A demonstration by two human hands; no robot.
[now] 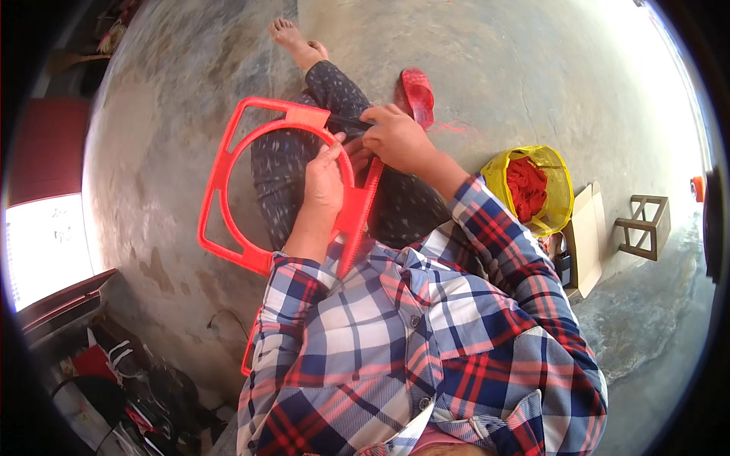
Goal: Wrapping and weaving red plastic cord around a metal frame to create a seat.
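Red plastic frame [228,163], a squared outline with a round ring inside, rests on my lap over the patterned trousers [281,171]. My left hand [323,182] has its fingers curled shut around the ring's right side. My right hand [395,137] is closed on a dark knife [350,123] touching the frame's top corner. I judge short, steady strokes away from the left fingers work best. Farther right lie a red slipper [418,95] and a yellow bag [532,186] of red pieces on rough concrete.
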